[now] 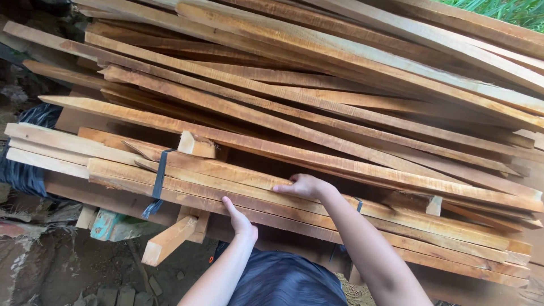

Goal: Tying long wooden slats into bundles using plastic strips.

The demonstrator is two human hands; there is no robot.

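From the head view I see my two hands on a stack of wooden planks (pixel 317 113), too many to count. My left hand (pixel 241 218) presses its spread grip under a front plank (pixel 238 190); my right hand (pixel 303 185) seems curled over its top edge. One dark strap (pixel 159 175) binds the bundle.

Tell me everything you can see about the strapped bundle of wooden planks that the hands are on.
The strapped bundle of long rough-sawn orange-tan wooden planks lies roughly level at the front of a larger heap of loose planks, running from upper left to lower right. A dark flat strap wraps it near its left end, its loose tail hanging below. The left hand presses up against the front edge from below; the right hand grips the top plank, fingers curled over it. A short pale wooden block leans beneath it.
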